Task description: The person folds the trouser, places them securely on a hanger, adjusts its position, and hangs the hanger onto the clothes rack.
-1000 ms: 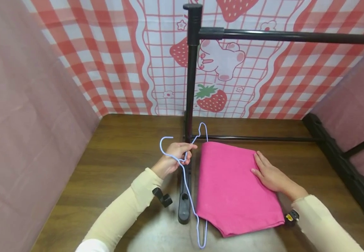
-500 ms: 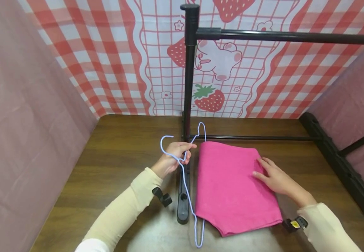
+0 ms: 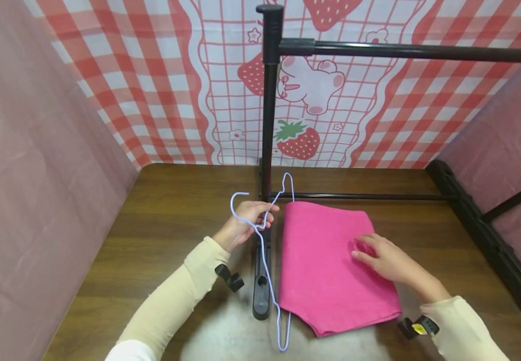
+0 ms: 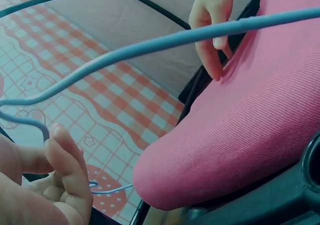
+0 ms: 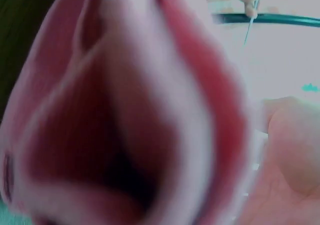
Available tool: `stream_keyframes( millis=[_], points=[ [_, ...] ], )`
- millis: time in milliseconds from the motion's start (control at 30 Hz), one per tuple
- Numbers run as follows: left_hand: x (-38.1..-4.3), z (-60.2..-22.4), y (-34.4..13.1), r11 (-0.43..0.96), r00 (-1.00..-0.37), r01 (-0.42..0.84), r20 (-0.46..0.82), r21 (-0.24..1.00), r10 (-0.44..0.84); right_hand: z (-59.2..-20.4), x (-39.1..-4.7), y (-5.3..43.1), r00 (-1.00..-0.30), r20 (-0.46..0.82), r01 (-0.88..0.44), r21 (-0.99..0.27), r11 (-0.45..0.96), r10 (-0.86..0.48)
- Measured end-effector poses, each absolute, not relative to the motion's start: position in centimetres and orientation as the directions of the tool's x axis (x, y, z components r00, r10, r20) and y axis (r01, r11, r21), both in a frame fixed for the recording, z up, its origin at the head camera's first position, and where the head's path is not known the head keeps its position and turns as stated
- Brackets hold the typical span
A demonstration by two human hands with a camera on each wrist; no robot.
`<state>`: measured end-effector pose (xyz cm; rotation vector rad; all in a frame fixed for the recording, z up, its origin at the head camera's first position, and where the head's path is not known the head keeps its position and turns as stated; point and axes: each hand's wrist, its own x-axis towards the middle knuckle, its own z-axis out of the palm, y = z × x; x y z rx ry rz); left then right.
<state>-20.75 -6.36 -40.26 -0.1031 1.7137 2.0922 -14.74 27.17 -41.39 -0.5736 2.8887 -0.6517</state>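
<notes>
In the head view my left hand (image 3: pixel 247 220) holds a pale blue wire hanger (image 3: pixel 267 271) near its neck, the hook pointing left. A folded pink cloth (image 3: pixel 328 265) hangs over the hanger's lower bar, spread flat toward the right; what kind of article it is cannot be told. My right hand (image 3: pixel 386 258) pinches the cloth's upper layer near its right side, where the fabric bunches between thumb and fingers. The left wrist view shows the cloth's rounded fold (image 4: pixel 165 180) and the hanger's arm (image 4: pixel 165 42) crossing above. Layered cloth edges (image 5: pixel 185 110) fill the right wrist view, blurred.
A black garment rack stands over the table, with an upright post (image 3: pixel 270 110), a top rail (image 3: pixel 400 50) and a low crossbar (image 3: pixel 368 196). Its left foot (image 3: pixel 262 296) lies beside the hanger; its right foot (image 3: pixel 490 240) is farther right. A checked curtain (image 3: pixel 152 75) hangs behind.
My right hand lifts from lying flat on the cloth's right edge, slides a little inward and toward me, and takes a pinch of fabric. My left hand keeps holding the hanger.
</notes>
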Motion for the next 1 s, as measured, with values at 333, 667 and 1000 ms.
stream_keyframes(
  millis=[333,667,1000],
  points=[
    [-20.9,-39.8,-6.6,-0.153,-0.88,-0.391,-0.32,0.907,0.35,-40.6,-13.7,25.1,-0.899,-0.025,-0.387,-0.425,0.818,-0.438],
    [-20.9,-39.7,-6.6,-0.199,-0.86,-0.372,-0.256,0.906,0.441,-39.2,-12.3,21.8,-0.896,0.042,-0.402,-0.498,0.768,-0.442],
    [-20.8,-39.1,-6.5,-0.196,-0.857,-0.368,-0.25,0.909,0.451,-38.9,-11.3,18.5,-0.859,0.076,-0.455,-0.57,0.685,-0.507]
  ],
)
